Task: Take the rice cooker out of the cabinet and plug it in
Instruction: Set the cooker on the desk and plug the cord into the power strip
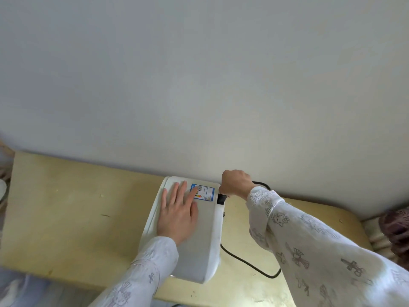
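Two hands on this: the rice cooker (pixel 188 229) sits on the yellow table (pixel 66 207) against the wall, left hand (pixel 179 216) flat and open on its lid, right hand (pixel 235 182) closed on the black plug (pixel 222 199) at its back corner. Risk looks like a crooked push, half-seating the plug or shoving the cooker sideways, and the cord (pixel 247 263) looped below that grip could snag a sleeve.
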`<state>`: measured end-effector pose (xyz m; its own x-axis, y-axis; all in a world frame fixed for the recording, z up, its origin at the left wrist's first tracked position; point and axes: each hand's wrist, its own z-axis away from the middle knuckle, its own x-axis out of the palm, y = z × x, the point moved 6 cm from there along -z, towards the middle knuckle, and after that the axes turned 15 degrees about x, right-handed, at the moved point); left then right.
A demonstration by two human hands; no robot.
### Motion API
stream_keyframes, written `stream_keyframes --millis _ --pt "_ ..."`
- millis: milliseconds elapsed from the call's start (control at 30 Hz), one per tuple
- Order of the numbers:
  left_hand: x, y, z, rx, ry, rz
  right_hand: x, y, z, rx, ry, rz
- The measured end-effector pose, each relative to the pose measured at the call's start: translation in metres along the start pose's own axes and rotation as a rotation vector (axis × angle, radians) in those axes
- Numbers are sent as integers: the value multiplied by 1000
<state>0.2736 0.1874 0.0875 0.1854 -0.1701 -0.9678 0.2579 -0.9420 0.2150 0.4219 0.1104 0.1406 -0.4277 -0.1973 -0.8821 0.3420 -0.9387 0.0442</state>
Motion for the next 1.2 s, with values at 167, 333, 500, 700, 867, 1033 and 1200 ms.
stream_keyframes --millis 167,333,500,700,867,1033,1200 --pt "0 -1 -1 8 -4 -3 6 -18 6 -90 31 41" --pt "-3 0 1 5 25 -8 11 -10 0 -192 -29 33" --pt "-4 1 0 1 39 -22 8 -11 5 -245 51 -21" --pt "-5 2 0 6 37 -46 13 -8 4 -256 70 -26" --pt "-3 1 0 12 20 -37 13 -8 7 -240 82 -39" --pt "-2 -3 -3 11 57 48 14 -5 12 -239 147 35" --pt "-18 -21 5 -134 250 196 32 -18 42 -378 313 65"
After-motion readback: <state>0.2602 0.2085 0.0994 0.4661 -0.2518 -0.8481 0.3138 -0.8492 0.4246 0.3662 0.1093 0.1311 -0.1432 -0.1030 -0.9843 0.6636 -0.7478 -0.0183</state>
